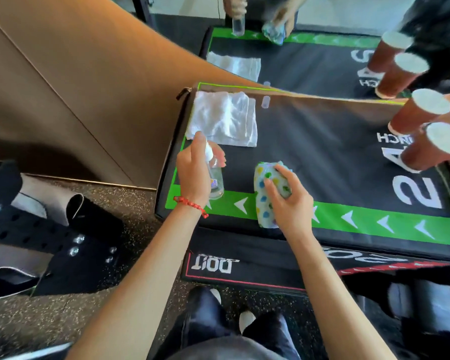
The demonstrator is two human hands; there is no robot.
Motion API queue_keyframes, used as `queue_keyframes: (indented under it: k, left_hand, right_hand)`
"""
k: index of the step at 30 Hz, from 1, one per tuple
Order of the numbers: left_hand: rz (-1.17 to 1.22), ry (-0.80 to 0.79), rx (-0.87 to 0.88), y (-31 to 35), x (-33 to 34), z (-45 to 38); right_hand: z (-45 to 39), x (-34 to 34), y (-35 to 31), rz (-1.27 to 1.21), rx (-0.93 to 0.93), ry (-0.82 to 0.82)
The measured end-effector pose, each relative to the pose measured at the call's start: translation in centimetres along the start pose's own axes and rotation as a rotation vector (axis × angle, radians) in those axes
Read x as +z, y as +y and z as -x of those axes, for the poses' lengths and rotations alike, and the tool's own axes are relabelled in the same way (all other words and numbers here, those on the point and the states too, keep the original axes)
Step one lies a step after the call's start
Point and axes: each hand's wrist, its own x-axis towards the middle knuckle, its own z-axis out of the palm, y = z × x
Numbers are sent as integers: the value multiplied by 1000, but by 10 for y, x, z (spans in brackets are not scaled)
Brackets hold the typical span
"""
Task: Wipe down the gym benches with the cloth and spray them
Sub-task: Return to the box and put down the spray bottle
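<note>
Cloth (pixel 268 193) under right hand (pixel 289 201).

Spray bottle (pixel 215 175): its middle is hidden behind the left hand (pixel 195 175), and the small label near its base is too blurred to read. Patterned cloth (pixel 266 193): the right hand (pixel 287 201) covers much of it, so its full outline can't be made out. Table (pixel 348 162) runs off the right edge of the picture; the two brown cups (pixel 421 133) there are blurred and cover part of the white lettering, leaving the printed word unreadable.
</note>
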Motion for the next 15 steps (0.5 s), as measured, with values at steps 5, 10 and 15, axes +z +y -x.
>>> queue_keyframes:
  k: [5,10,15]
  left_hand:
    - [1,-11,-9,-13,4,-6]
    - [-30,-50,48,-21,4,-5]
    - [-53,-61,82,-24,5,0]
  right_hand:
    - [-10,12,2,117,55,42]
    - [-11,17,2,316,-1,45]
    - [-11,16,0,424,-42,-2]
